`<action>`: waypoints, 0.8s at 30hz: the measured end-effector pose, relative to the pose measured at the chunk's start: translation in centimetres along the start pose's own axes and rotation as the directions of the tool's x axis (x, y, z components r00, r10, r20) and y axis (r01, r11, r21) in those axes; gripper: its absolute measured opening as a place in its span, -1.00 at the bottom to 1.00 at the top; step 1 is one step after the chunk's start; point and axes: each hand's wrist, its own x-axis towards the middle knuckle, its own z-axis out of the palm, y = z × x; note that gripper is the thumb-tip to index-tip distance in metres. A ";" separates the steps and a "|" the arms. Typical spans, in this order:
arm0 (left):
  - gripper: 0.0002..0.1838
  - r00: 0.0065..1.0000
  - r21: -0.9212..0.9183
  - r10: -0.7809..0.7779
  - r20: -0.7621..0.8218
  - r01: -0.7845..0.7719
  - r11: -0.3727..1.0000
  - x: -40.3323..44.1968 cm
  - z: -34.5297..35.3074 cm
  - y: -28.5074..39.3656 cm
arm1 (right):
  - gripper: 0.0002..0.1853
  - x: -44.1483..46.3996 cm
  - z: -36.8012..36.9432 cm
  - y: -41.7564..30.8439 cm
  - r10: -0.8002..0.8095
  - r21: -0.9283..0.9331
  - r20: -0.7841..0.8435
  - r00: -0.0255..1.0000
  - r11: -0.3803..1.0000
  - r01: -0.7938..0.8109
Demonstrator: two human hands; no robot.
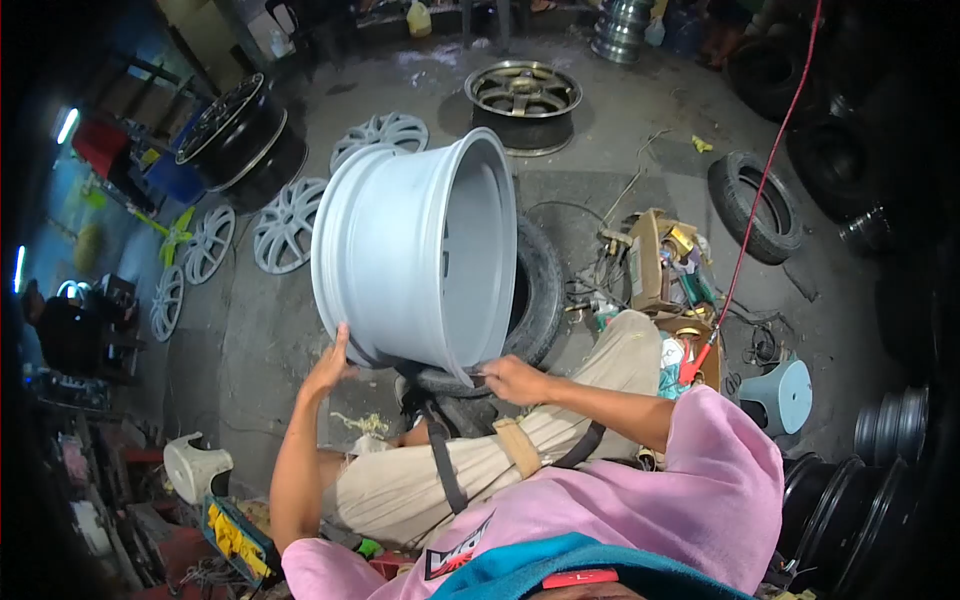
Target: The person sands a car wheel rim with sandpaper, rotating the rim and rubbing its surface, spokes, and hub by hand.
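Observation:
A grey-white wheel rim [395, 255] stands tilted on its edge in front of my lap, its hollow side facing right. It rests over a black tyre [540, 300] that lies behind and below it. My left hand [332, 368] grips the rim's lower left edge, with the thumb up against the barrel and the other fingers partly hidden beneath. At the lower right lip my right hand [515, 381] is closed in a pinch. A small dark bit shows at its fingertips, too small to name.
Several silver wheel covers [288, 226] lie at the left. A bronze wheel [522, 100] stands on the floor ahead. To the right are a cardboard box [655, 260] of supplies, a loose tyre [755, 207], a pale blue stool [785, 395] and a hanging red hose [765, 180].

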 end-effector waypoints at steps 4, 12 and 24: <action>0.09 0.992 -0.036 0.058 -0.109 -0.062 0.997 0.6 1.3 -1.8 | -0.69 0.0 1.6 -0.8 0.091 -0.202 0.070 0.993 0.976 -0.075; -0.05 0.865 0.080 0.222 -0.450 -0.208 0.975 -1.4 4.4 1.8 | -0.53 1.0 3.0 -1.3 0.016 -0.444 -0.062 0.998 0.895 -0.042; -0.40 0.580 0.280 0.567 -0.585 -0.511 0.812 9.1 -1.6 20.4 | -0.31 9.8 -8.1 -9.5 0.122 0.148 -0.317 0.941 0.986 -0.078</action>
